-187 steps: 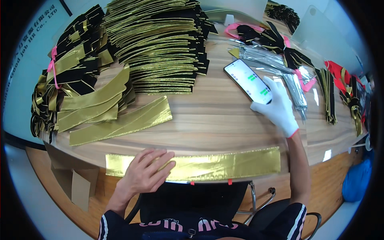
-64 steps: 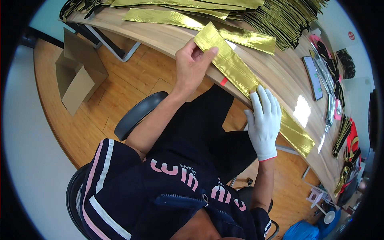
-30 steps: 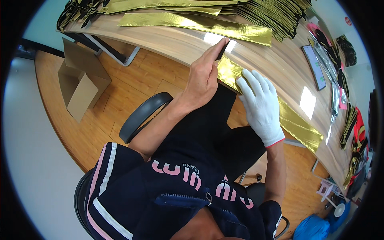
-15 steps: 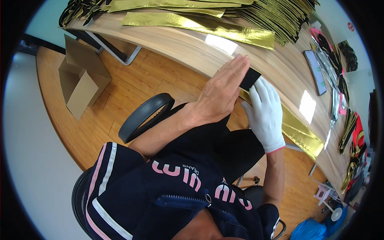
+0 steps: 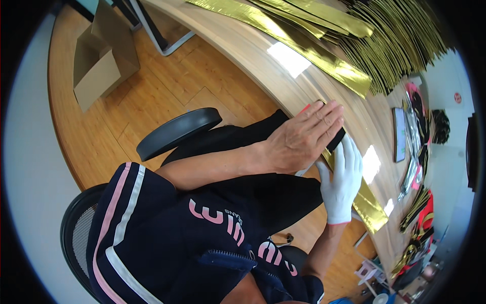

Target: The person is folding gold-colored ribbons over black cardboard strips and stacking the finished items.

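My bare left hand [image 5: 306,136] lies flat with its fingers stretched out at the table's near edge. Beneath and beside its fingers shows a black piece [image 5: 336,140], apparently fabric, partly hidden by the hand. My right hand [image 5: 340,182], in a white knitted glove, rests on a shiny gold strip [image 5: 371,210], fingers extended and thumb apart; its fingertips touch the black piece. The strip runs along the table edge from under both hands and its free end lies past the glove. A small bit of red shows by my left fingertips.
Gold strips [image 5: 283,33] and a thick fanned stack of black-and-gold strips [image 5: 395,45] lie on the wooden table [image 5: 228,35]. A phone [image 5: 399,134] and silver strips [image 5: 411,172] are at the right. On the floor at left stands an open cardboard box [image 5: 101,71], near a black chair armrest [image 5: 179,133].
The view has turned, so the table and box sit differently in the picture. My left hand has slid forward over the black piece, covering more of it; the glove stays on the strip.
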{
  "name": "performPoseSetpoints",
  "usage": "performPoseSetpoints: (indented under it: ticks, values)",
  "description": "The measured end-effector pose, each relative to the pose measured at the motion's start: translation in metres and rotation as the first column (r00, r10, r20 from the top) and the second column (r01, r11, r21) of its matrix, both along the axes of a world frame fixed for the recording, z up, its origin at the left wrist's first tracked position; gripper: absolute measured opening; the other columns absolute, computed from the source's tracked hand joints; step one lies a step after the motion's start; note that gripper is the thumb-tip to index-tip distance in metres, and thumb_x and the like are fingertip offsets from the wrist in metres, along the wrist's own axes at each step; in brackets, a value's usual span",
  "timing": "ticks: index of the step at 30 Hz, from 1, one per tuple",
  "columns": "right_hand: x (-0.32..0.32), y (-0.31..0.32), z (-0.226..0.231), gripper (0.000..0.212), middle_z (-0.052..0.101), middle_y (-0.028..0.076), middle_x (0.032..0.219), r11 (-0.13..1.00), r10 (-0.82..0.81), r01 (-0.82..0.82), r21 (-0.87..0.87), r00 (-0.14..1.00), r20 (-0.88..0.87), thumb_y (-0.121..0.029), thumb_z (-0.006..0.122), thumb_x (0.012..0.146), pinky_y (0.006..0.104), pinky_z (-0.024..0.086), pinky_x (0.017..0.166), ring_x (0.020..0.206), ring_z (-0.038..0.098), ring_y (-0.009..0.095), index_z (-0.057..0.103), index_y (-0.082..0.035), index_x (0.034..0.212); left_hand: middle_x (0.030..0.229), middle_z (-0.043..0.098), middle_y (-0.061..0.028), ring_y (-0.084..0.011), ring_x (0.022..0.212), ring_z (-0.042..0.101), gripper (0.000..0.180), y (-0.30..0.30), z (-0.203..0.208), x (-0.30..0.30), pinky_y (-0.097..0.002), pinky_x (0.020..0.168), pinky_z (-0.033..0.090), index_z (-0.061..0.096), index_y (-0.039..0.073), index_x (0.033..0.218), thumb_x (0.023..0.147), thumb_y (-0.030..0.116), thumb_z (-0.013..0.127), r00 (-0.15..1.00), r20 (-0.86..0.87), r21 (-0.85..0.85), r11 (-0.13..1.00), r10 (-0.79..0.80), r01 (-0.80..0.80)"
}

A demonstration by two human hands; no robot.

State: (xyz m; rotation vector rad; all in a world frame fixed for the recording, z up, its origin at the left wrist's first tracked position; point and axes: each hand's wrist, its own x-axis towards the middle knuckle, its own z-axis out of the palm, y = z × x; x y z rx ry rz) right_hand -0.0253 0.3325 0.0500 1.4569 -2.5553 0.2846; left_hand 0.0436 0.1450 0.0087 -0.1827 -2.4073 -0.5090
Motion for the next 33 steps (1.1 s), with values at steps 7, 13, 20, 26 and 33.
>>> performPoseSetpoints:
  ticks: [7,13,20,26,33]
  values:
    - [0.005,0.025,-0.010,0.051,0.052,0.021,0.155,0.997,-0.044,0.046,0.062,0.998,-0.043,-0.006,0.072,0.090,0.0531,0.039,0.119,0.142,0.049,0.043,0.058,0.001,0.138,0.156,0.049,-0.0298,-0.0404,0.150,0.045,0.055,0.009,-0.003,0.000,-0.0506,0.125,0.033,0.051,-0.014,0.144,0.100,0.018,0.049,0.999,-0.030,-0.031,0.999,-0.028,0.027]
    - [0.001,0.025,-0.013,0.046,0.050,0.022,0.156,0.999,-0.013,0.014,0.044,1.000,-0.027,-0.005,0.068,0.093,0.0538,0.039,0.119,0.144,0.048,0.044,0.058,0.003,0.137,0.154,0.051,-0.0295,-0.0400,0.149,0.045,0.053,0.014,-0.006,0.000,-0.0492,0.125,0.033,0.053,-0.015,0.143,0.100,0.017,0.049,0.999,-0.029,0.011,0.999,-0.044,0.044]
    - [0.001,0.021,-0.011,0.042,0.051,0.023,0.156,0.999,0.007,-0.006,0.044,1.000,-0.028,-0.004,0.067,0.092,0.0542,0.039,0.119,0.145,0.047,0.044,0.059,0.003,0.133,0.153,0.052,-0.0297,-0.0399,0.149,0.046,0.052,0.013,-0.004,0.000,-0.0488,0.125,0.034,0.055,-0.015,0.141,0.100,0.017,0.050,0.999,-0.020,0.023,0.999,-0.036,0.036]
    - [-0.002,0.019,-0.011,0.043,0.051,0.023,0.155,0.999,0.016,-0.016,0.047,1.000,-0.006,-0.004,0.067,0.092,0.0541,0.039,0.119,0.145,0.047,0.044,0.060,0.004,0.133,0.153,0.052,-0.0298,-0.0399,0.149,0.046,0.053,0.012,-0.004,0.001,-0.0490,0.125,0.033,0.055,-0.015,0.141,0.099,0.016,0.051,1.000,-0.011,0.024,0.999,-0.026,0.027]
    - [-0.002,0.014,-0.012,0.039,0.053,0.023,0.154,0.998,0.044,-0.044,0.043,0.999,-0.009,-0.002,0.068,0.090,0.0543,0.039,0.120,0.145,0.048,0.044,0.062,0.004,0.128,0.153,0.052,-0.0301,-0.0400,0.148,0.047,0.053,0.011,-0.006,0.003,-0.0496,0.125,0.033,0.055,-0.014,0.141,0.099,0.017,0.052,1.000,-0.007,0.029,1.000,-0.008,0.008]
